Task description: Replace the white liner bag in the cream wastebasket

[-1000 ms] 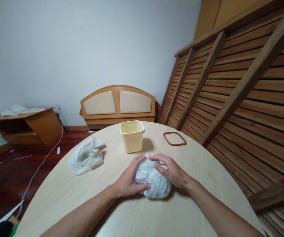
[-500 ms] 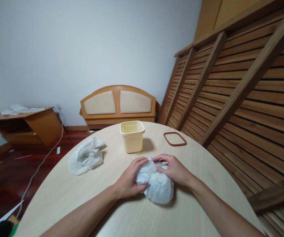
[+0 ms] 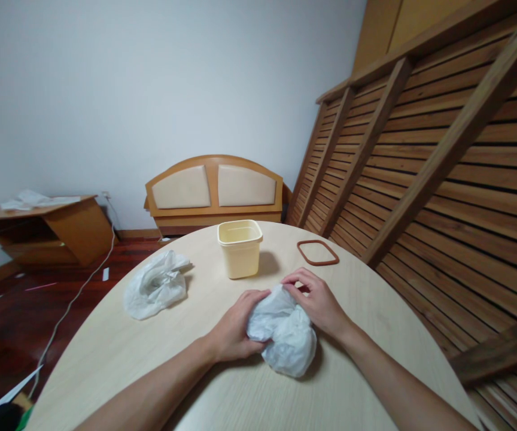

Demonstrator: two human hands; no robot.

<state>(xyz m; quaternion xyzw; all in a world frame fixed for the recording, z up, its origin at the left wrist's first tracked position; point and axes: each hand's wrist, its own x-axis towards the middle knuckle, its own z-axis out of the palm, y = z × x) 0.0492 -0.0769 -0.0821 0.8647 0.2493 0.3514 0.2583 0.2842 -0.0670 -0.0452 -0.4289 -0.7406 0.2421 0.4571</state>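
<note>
A bunched white plastic bag [image 3: 288,338] rests on the round wooden table [image 3: 375,365] in front of me. Its contents, if any, are hidden by the plastic. My left hand [image 3: 240,326] is wrapped round the bag's left side, thumb in front and fingers behind. At the top right, my right hand [image 3: 315,299] pinches the bag's edge between thumb and fingers. Beyond the hands stands a pale yellow square plastic tub [image 3: 241,257], upright and without a lid. A second crumpled white plastic bag [image 3: 164,302] lies to the left.
A brown rounded-square ring [image 3: 302,258] lies flat at the table's far right. Slatted wooden panels [image 3: 420,179] lean along the right side. Behind the table is a headboard [image 3: 214,209]; a low cabinet [image 3: 79,230] and a white cable [image 3: 72,304] are at left.
My right hand has shifted slightly upward, drawing the bag's top edge up and to the right. The bag's upper part looks smoother. My left hand has stayed in place.
</note>
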